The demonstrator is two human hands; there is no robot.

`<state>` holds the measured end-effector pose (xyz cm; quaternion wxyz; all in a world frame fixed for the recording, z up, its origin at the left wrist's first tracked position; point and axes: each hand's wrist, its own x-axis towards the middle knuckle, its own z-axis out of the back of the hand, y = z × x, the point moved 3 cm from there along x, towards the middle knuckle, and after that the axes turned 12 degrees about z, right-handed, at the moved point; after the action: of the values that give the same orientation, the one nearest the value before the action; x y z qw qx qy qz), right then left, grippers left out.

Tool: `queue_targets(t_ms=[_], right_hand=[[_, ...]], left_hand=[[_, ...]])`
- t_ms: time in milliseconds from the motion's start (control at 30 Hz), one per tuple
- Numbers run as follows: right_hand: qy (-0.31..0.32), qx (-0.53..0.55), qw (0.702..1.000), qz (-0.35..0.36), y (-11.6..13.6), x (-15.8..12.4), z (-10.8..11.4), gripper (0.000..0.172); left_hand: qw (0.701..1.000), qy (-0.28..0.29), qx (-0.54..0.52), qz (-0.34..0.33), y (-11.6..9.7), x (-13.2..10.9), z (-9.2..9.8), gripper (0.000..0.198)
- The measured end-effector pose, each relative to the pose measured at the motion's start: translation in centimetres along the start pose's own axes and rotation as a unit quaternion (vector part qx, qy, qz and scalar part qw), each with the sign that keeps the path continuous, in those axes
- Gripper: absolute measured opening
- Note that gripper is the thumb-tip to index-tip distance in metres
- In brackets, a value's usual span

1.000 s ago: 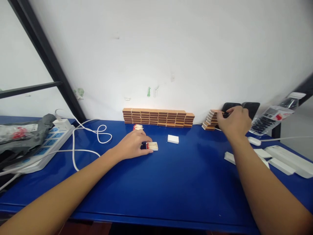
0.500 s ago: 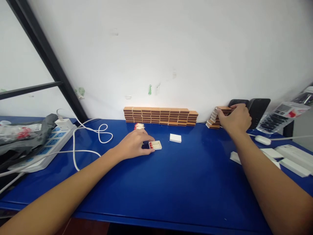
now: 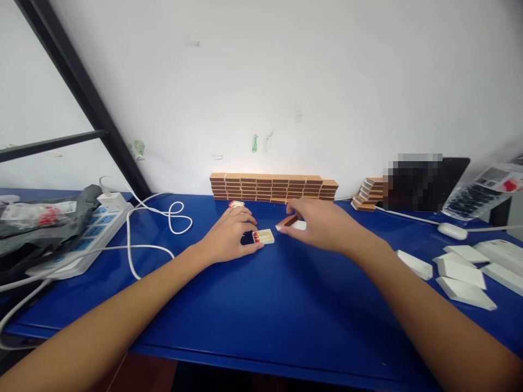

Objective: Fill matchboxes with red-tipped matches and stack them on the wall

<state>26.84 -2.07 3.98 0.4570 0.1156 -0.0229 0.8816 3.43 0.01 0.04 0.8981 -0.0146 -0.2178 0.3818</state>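
Observation:
On the blue desk, my left hand (image 3: 231, 235) curves around the left end of a white matchbox tray (image 3: 265, 237), thumb along its near side and fingers by its far side. Red-tipped matches lie in the tray. A loose pile of matches (image 3: 236, 204) shows just behind my left hand, partly hidden. To the right of the tray, my right hand (image 3: 321, 223) pinches a brown-sided matchbox sleeve (image 3: 288, 222), tilted above the desk. Beneath that hand a white piece (image 3: 300, 225) is partly covered.
Stacked matchboxes (image 3: 273, 188) form a long row against the wall. A shorter stack (image 3: 368, 194) leans at the right. Several white boxes (image 3: 461, 272) lie at right, near a bottle (image 3: 478, 193). A power strip (image 3: 92, 239) and white cable (image 3: 129, 234) occupy the left.
My right hand has left the short stack at the right and moved left, now carrying a matchbox sleeve near the tray. My left hand stays at the tray.

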Motion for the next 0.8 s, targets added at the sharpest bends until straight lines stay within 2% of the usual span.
queue_targets(t_ms=[67,133,267,400,500,700,800], right_hand=[[0.058,0.033,0.998,-0.003,0.9,-0.3,-0.7,0.035],[0.1,0.064,0.993,-0.007,0.9,-0.5,-1.1,0.044],[0.118,0.126,0.985,0.004,-0.1,-0.3,-1.4,0.058],[0.126,0.205,0.969,0.052,-0.7,-0.1,-1.6,0.043],[0.11,0.214,0.969,0.056,-1.0,0.0,-1.7,0.039],[0.012,0.178,0.983,0.042,-1.4,0.4,-1.5,0.034],[-0.009,0.199,0.979,0.039,-1.4,0.6,-1.5,0.032]], left_hand=[[1.0,-0.005,0.004,0.015,0.2,0.1,0.3,0.03],[0.999,-0.009,0.008,0.036,0.4,0.2,0.5,0.029],[0.998,-0.006,-0.003,0.067,0.7,0.3,0.9,0.027],[0.997,-0.006,0.0,0.079,0.8,0.4,1.0,0.029],[0.996,-0.008,0.007,0.085,1.0,0.4,1.0,0.03],[0.996,-0.035,-0.017,0.085,1.1,0.3,1.0,0.03],[0.996,-0.033,-0.037,0.073,1.1,0.2,0.9,0.028]])
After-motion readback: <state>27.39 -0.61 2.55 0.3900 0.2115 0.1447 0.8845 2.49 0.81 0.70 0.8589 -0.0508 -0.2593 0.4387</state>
